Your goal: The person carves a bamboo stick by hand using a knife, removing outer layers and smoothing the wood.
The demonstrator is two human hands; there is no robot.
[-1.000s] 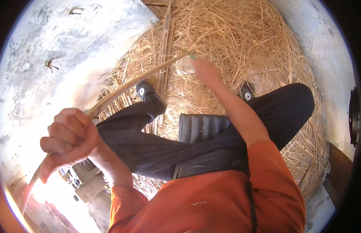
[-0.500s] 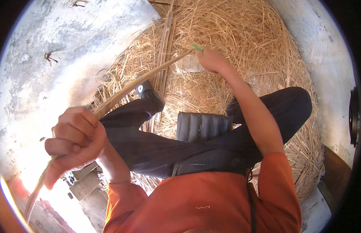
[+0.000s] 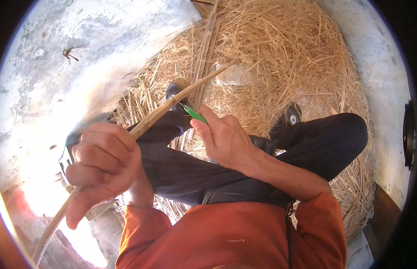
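Observation:
My left hand (image 3: 103,163) is closed around a long pale bamboo-like strip (image 3: 160,109). The strip slants away from me to a thin far tip, and its other end curves down past my wrist to the lower left. In my right hand (image 3: 228,141) is a small knife with a green handle (image 3: 195,114), gripped between thumb and fingers. Its short blade meets or nearly meets the strip around mid-length, a little beyond my left hand; exact contact is too small to tell.
Dry, straw-like shavings (image 3: 284,49) cover the floor ahead. Long narrow strips (image 3: 204,54) lie there on the left. Pale walls (image 3: 123,27) curve round both sides. My dark-trousered legs (image 3: 325,134) are bent outward, with a black ribbed pad (image 3: 263,144) between them.
My right hand has come back toward me with the knife, from the strip's far tip to near its middle. My left hand keeps its hold and has shifted slightly right.

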